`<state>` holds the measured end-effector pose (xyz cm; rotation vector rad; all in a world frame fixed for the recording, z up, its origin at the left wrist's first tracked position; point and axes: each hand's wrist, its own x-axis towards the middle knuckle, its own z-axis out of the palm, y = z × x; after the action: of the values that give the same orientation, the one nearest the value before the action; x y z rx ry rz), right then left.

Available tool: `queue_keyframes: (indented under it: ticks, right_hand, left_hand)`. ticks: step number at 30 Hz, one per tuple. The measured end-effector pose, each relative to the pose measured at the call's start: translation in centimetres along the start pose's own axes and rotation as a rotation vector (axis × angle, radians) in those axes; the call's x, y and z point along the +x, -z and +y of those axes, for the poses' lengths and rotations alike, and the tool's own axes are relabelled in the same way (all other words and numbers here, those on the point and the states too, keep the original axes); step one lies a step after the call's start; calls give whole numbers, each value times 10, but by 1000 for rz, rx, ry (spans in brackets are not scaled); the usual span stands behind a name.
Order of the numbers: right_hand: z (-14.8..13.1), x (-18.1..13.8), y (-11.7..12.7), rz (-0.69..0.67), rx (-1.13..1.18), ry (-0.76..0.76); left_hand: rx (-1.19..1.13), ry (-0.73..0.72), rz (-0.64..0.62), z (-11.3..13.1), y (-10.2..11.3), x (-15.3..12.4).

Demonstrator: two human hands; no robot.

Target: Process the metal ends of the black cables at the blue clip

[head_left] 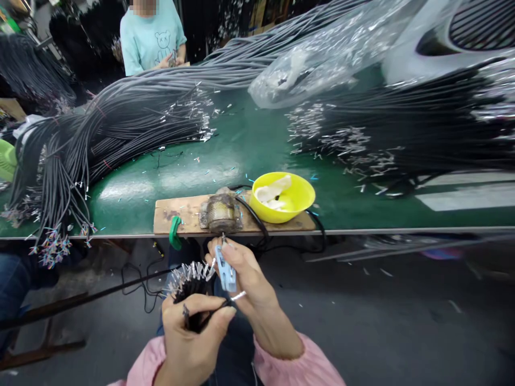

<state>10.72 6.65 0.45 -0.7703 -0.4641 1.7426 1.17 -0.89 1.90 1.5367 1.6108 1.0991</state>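
My left hand (191, 338) is closed round a bundle of black cables (189, 289) whose silvery stripped ends fan upward. Between its thumb and forefinger one cable (227, 303) is pinched, its shiny end pointing right. My right hand (251, 279) grips a light blue clothespin-like clip (225, 271), held upright just above that cable end. Directly beyond the right fingertips, a small motor-like device (221, 212) with a short shaft sits on a wooden board (181, 209) at the table edge. Beside it on the board stands a yellow bowl (300, 201) with white pieces inside.
Grey cable bundles (100, 112) lie across the green table (241, 139) and droop over its left edge. More black cables (402, 128) lie at right, near clear plastic wrapping (314, 64). A green clamp (175, 233) grips the board. A person (153, 40) works across the table.
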Motion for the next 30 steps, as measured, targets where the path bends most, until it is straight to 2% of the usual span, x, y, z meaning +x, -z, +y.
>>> queue_keyframes:
  ticks: [5, 10, 13, 18, 20, 22, 24, 26, 28, 30]
  right_hand:
    - [7, 2, 7, 26, 24, -3]
    - [13, 1, 26, 145, -4, -22]
    - [16, -6, 36, 214, -53, 42]
    - [21, -30, 48, 241, -247, 206]
    - [22, -42, 48, 251, -388, 353]
    - [20, -53, 44, 266, -569, 570]
    - [18, -60, 37, 201, -776, 772]
    - [16, -63, 30, 67, -946, 870]
    - [15, -63, 24, -42, -1004, 851]
    - [14, -61, 22, -56, -946, 794]
  left_hand:
    - [0, 6, -17, 1, 1, 0]
    - [-9, 16, -22, -3, 2, -6]
    - [2, 30, -12, -7, 3, -13]
    - [33, 53, -22, -12, 8, -20]
    - [37, 47, -44, -11, 9, -19]
    - [38, 35, -76, -10, 8, -15]
    - [38, 18, -116, -9, 7, -12]
    - [41, 4, -145, -9, 5, -11]
    - [59, 8, -147, -10, 3, -13]
    - [85, 32, -117, -13, 1, -16]
